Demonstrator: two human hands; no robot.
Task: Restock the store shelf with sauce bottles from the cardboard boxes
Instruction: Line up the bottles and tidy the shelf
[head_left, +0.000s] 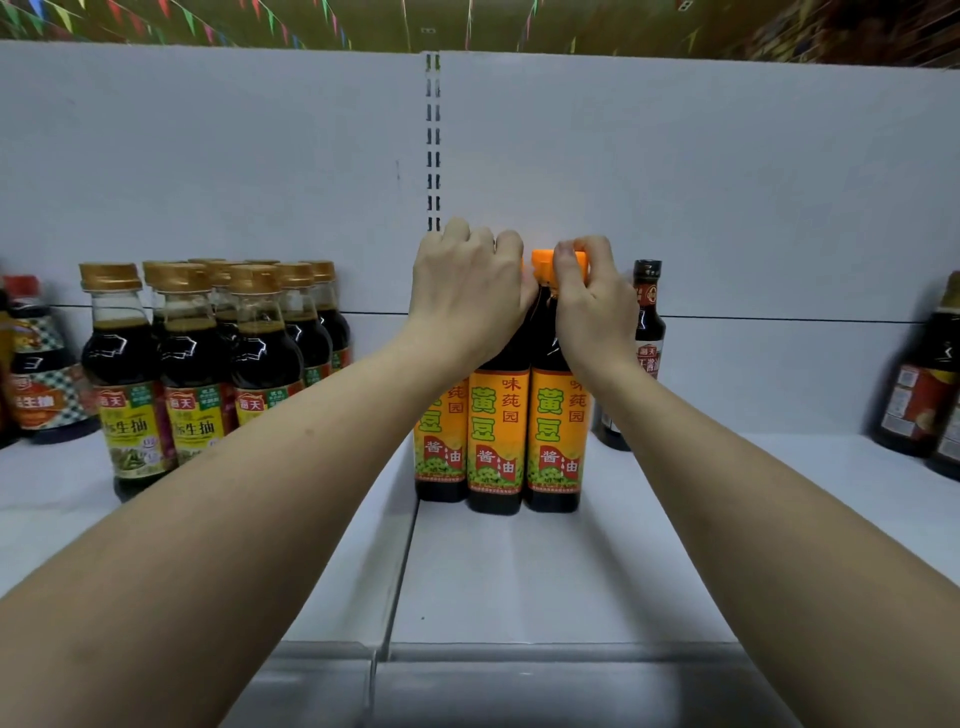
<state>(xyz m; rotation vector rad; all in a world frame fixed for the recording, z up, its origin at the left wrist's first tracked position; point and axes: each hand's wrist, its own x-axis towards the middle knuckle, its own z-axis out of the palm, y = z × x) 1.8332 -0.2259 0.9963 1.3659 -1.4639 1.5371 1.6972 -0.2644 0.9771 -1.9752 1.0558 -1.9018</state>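
Three dark sauce bottles with orange labels stand side by side in the middle of the white shelf (519, 571). My left hand (467, 291) grips the top of the middle bottle (496, 441), hiding its cap. My right hand (589, 291) pinches the orange cap of the right bottle (556, 441). The left bottle (436, 452) stands just behind them, half hidden by my left forearm. No cardboard box is in view.
Several gold-capped soy sauce bottles (192, 364) stand in a cluster at the left, with a checked-label bottle (41, 364) beyond them. A dark slim bottle (647, 332) stands right of my right hand. More dark bottles (930, 384) sit at the far right edge.
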